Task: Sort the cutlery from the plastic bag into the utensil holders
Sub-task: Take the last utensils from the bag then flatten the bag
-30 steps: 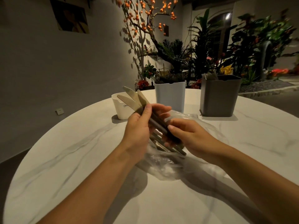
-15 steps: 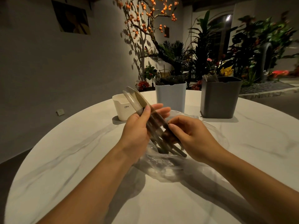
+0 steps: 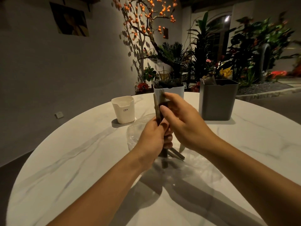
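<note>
Cutlery [image 3: 157, 110]: bundle held upright over the bag [image 3: 138, 134], long axis near vertical, handles down, tips up.
Left hand [image 3: 154, 137]: fingers curled round the lower part of the bundle.
Right hand [image 3: 182, 123]: nearer the tips, thumb and fingers pinching the upper ends from the right.
Holders: white cup [image 3: 123, 110] left, white holder [image 3: 172, 91] just behind the tips, grey holder [image 3: 218, 100] right.
Next move, likely: right hand draws one piece upward.
</note>
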{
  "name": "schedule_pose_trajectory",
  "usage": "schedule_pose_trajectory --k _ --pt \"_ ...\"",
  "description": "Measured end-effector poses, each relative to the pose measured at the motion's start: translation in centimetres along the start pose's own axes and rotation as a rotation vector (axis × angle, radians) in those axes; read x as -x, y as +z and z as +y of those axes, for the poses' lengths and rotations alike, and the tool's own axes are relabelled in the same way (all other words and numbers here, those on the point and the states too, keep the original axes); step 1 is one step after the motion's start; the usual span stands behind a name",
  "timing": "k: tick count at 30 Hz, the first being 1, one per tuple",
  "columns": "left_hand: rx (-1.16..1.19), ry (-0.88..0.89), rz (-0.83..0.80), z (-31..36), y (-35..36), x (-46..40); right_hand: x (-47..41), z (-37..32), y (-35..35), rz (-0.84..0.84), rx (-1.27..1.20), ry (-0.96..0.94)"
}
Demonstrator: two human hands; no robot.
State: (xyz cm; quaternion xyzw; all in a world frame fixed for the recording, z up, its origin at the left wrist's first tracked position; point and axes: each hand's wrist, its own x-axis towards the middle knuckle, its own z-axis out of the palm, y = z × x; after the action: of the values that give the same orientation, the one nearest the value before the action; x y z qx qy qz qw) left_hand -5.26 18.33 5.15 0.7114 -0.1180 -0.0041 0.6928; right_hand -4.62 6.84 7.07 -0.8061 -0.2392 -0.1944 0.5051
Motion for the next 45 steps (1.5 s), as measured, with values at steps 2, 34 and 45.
schedule_pose_trajectory --k 2,34,45 --pt "-0.075 0.011 0.081 0.0 0.8 0.2 0.0 -0.3 0.0 0.044 0.085 -0.032" --pt "0.059 -0.002 -0.28 7.5 3.4 -3.3 -5.4 -3.5 -10.3 0.044 -0.103 0.098" --pt "0.113 0.124 -0.331 10.5 9.4 -9.6 -8.2 -2.5 -16.9 0.145 0.109 -0.08"
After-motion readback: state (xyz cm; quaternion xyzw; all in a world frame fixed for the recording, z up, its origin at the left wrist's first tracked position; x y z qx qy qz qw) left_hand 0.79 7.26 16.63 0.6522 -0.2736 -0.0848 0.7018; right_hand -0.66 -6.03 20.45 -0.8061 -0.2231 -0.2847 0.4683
